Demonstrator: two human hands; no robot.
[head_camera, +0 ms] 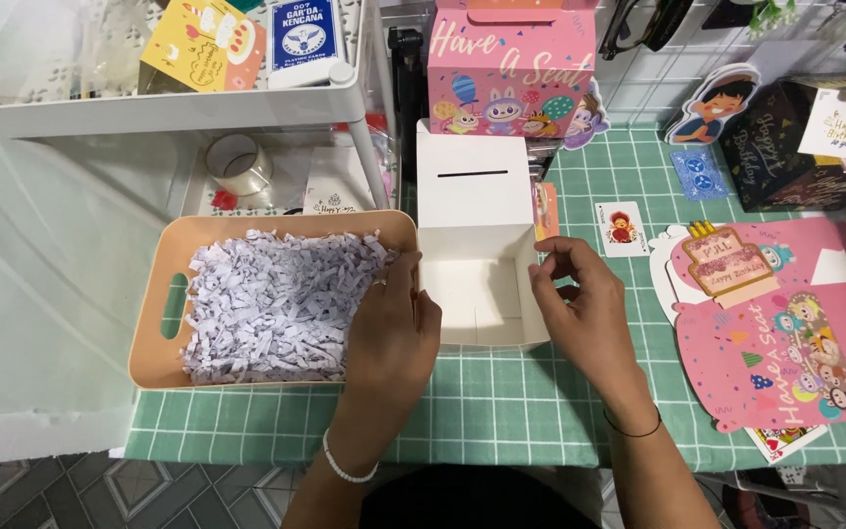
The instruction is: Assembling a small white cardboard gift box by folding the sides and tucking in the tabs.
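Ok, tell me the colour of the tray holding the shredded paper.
Pale orange tray, shown in the head view; the shredded paper is white.

A peach-orange tray (154, 294) holds pale lavender-white paper shreds (271, 304). The open box (472, 257) beside it is plain white. The table mat (501, 392) is green with a white grid. At its far edge stands a pink gift box (511, 69) printed with cartoon figures and confetti; a flat pink one (785, 343) lies at the right edge.
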